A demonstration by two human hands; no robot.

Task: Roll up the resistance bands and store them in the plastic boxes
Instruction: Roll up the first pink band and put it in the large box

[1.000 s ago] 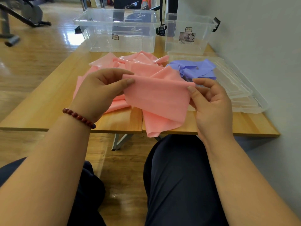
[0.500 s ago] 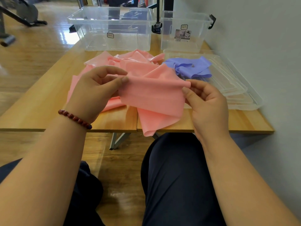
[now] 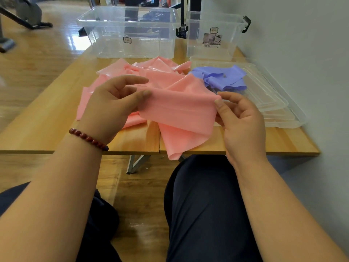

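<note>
The left hand (image 3: pixel 113 104) and right hand (image 3: pixel 243 127) are apart, each pinching one corner of the pink band (image 3: pixel 179 114); likely this keeps its end flat and taut so a roll can start square; the loose tail hangs past the table (image 3: pixel 43 125) edge toward the lap; bare wood left of the pile gives room for rolling; beyond, the band's rest lies heaped just beside the purple band (image 3: pixel 222 78), which sits on stacked lids (image 3: pixel 273 106); farthest, the big box (image 3: pixel 113 46) and small box (image 3: pixel 196 51) stand open, nothing stored.
</note>
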